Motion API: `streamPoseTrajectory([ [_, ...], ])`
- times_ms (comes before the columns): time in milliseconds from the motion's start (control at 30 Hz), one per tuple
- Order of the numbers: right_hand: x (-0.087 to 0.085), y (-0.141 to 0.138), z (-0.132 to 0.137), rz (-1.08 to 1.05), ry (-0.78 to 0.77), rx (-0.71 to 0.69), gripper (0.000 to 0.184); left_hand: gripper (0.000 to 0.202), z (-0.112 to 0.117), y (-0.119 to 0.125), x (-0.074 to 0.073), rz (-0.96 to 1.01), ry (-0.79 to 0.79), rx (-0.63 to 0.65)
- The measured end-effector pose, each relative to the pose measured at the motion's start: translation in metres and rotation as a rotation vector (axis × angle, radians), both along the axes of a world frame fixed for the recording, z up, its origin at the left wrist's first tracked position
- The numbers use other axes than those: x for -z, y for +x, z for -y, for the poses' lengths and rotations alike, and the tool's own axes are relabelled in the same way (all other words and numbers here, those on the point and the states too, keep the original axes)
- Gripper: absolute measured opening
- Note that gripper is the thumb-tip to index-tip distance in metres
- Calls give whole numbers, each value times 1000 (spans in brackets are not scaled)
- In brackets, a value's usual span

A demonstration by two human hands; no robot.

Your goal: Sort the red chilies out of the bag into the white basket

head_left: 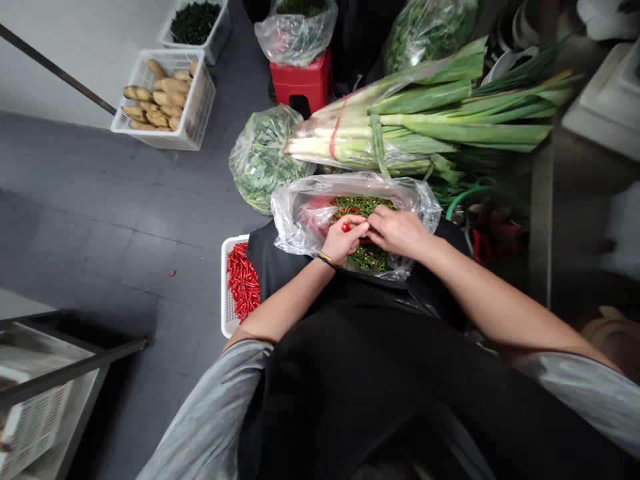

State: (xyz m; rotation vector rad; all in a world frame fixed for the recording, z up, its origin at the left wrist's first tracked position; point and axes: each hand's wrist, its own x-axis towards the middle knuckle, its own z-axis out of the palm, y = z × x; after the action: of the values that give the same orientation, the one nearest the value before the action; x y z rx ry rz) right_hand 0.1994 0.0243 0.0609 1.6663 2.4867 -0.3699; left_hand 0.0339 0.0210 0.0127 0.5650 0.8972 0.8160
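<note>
An open clear plastic bag (300, 217) lies on my lap, holding red chilies and many green stems (367, 257). My left hand (343, 240) is closed in a pinch on a small red chili (346, 227) over the bag; a thin bracelet sits on that wrist. My right hand (397, 230) meets it from the right, fingers curled onto the same chili. A white basket (225, 293) of stemless red chilies (243, 283) stands on the floor by my left knee.
A bundle of large green leeks (425, 117) lies just beyond the bag. Bags of greens (260, 160) and a red stool (303, 83) stand behind. A white crate of potatoes (163, 100) sits far left. A metal rack (60, 373) is at lower left.
</note>
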Motion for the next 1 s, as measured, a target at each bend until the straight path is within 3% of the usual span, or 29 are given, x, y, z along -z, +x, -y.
streamPoseTrajectory([
  [167, 29, -2, 16, -168, -59, 44, 35, 38, 2, -9, 7, -49, -69, -82],
  [267, 39, 2, 29, -327, -83, -40, 40, 40, 7, -17, 6, -7, -109, -38],
  [400, 28, 2, 55, -454, -30, -154, 47, 41, 13, -21, 4, 117, -132, 157],
  [500, 13, 9, 64, -474, -105, -266, 48, 35, 13, -25, 5, 158, -156, 150],
  [600, 11, 24, 53, -284, -152, -196, 42, 30, 6, -32, 3, 208, -162, 34],
  [700, 23, 29, 31, 49, -127, -29, 35, 36, 1, -37, -4, 269, -197, -10],
  [767, 33, 24, 18, 183, -151, -30, 36, 41, 0, -37, -7, 273, -243, -3],
  [867, 40, 15, 8, 222, -172, -91, 40, 41, 4, -34, -5, 224, -299, 60],
  [1000, 32, 19, 10, 169, -122, -41, 39, 38, 11, -31, 4, 188, -350, 210],
])
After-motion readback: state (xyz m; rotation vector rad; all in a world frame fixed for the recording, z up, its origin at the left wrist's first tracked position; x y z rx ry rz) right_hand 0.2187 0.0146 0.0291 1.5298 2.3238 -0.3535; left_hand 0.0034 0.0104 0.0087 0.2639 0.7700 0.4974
